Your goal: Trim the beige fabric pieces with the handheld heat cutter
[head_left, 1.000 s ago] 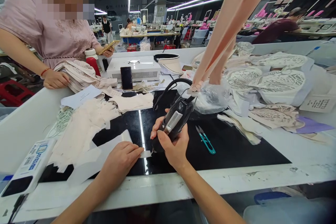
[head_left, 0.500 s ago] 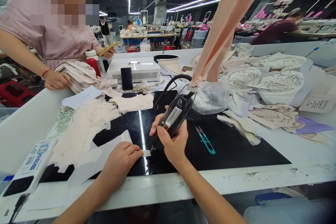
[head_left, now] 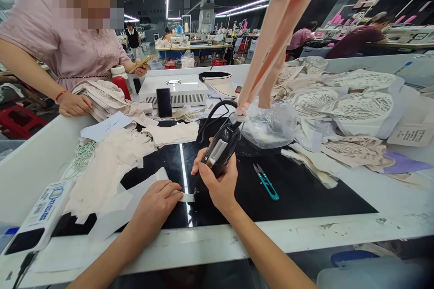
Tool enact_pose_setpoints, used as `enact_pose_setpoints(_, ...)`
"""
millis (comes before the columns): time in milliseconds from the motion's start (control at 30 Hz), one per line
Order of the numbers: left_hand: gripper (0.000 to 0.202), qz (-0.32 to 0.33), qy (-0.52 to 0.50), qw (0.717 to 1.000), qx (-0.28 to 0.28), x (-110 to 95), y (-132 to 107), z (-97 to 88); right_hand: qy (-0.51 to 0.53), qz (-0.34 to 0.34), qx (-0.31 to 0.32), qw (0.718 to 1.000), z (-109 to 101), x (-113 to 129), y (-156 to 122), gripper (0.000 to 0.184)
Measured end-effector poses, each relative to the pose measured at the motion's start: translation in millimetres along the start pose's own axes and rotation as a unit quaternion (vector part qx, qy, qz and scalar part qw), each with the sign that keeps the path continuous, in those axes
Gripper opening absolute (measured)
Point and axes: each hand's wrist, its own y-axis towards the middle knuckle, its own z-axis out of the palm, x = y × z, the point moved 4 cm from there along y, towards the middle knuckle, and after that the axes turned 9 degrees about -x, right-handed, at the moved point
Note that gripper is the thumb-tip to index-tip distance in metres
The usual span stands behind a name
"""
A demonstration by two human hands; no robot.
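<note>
My right hand is wrapped round a black corded handheld power tool with a silver plate on its side. The tool slants down toward the black mat; its working tip is close to the end of a small white strip. Pink fabric bands tied at the tool's rear run up out of view. My left hand has its fingers together, pressing the strip onto the mat. A larger white sheet lies partly under that hand. Turquoise thread snips rest to the right of the tool.
Cream fabric pieces and a white power bank lie left. Lace-patterned cups are piled right, near a clear plastic bag. A white metal box and a phone stand behind. A co-worker leans at the far left.
My right hand and the tool have shifted slightly left, and the pink bands have swung left. My left hand stays almost in place on the strip.
</note>
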Motion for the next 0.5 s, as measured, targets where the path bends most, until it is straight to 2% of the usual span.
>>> enact_pose_setpoints(267,0.028,0.030,-0.009,0.999,0.026,-9,8,-8.7,-0.005,0.009,-0.001,1.000,0,-1,0,0.039)
enact_pose_setpoints(500,0.031,0.035,-0.032,0.997,0.053,-14,8,-6.3,-0.003,0.005,-0.001,1.000,2,0,1,0.036)
